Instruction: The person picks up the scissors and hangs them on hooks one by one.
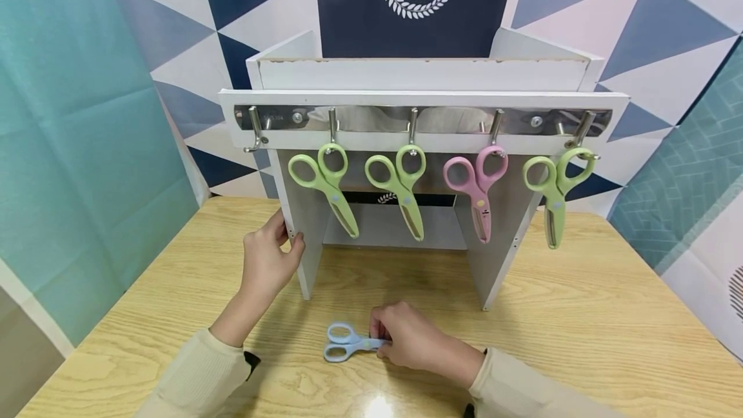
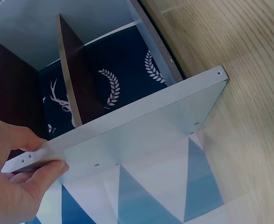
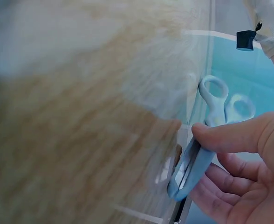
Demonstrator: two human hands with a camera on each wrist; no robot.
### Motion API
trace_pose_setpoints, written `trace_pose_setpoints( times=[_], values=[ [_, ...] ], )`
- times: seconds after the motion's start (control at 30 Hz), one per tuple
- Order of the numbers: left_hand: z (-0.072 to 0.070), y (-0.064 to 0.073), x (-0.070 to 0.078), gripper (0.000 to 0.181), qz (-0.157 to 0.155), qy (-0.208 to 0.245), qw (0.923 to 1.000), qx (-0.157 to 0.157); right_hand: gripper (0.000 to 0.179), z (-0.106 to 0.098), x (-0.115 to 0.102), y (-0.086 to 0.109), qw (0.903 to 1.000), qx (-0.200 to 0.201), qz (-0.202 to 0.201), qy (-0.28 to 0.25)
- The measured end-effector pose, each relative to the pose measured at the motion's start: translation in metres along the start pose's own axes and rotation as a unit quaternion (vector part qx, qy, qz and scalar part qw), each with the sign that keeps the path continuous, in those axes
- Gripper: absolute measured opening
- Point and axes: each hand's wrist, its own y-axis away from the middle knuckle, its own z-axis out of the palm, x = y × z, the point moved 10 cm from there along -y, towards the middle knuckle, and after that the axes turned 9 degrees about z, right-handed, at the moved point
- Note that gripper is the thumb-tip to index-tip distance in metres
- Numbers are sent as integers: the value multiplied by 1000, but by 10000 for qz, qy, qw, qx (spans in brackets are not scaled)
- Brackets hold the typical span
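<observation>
My right hand (image 1: 409, 337) pinches a pair of light blue scissors (image 1: 342, 344) by the blade end, low at the tabletop in front of the shelf. In the right wrist view the thumb lies over the blue scissors (image 3: 214, 105) and the other fingers are behind them; the handle loops point away from the palm. With thumb and fingers on either side, my left hand (image 1: 269, 253) grips the front edge of the left side panel (image 1: 298, 224) of a white shelf. The left wrist view shows the same left hand (image 2: 20, 172) holding that panel (image 2: 137, 116) near its drilled holes.
A metal hook rail (image 1: 366, 120) runs across the shelf front. From its hooks hang pink scissors (image 1: 478, 192) and three green scissors, one at the far right (image 1: 555, 199). The leftmost hook (image 1: 254, 129) stands beside them. Everything rests on a wooden table (image 1: 586, 315).
</observation>
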Motion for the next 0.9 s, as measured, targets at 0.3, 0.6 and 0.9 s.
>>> trace_pose_setpoints(
  times=[0.3,0.6,0.9],
  values=[
    [0,0,1,36,33,-1,10000,22,25,-2,-2,1,9999,57,-137,-33],
    [0,0,0,35,15,-33,10000,4,28,-3,-3,2,9998,106,-182,-14],
    [0,0,0,35,-38,-32,10000,-25,29,-2,-3,2,9998,82,-168,-36]
  ],
)
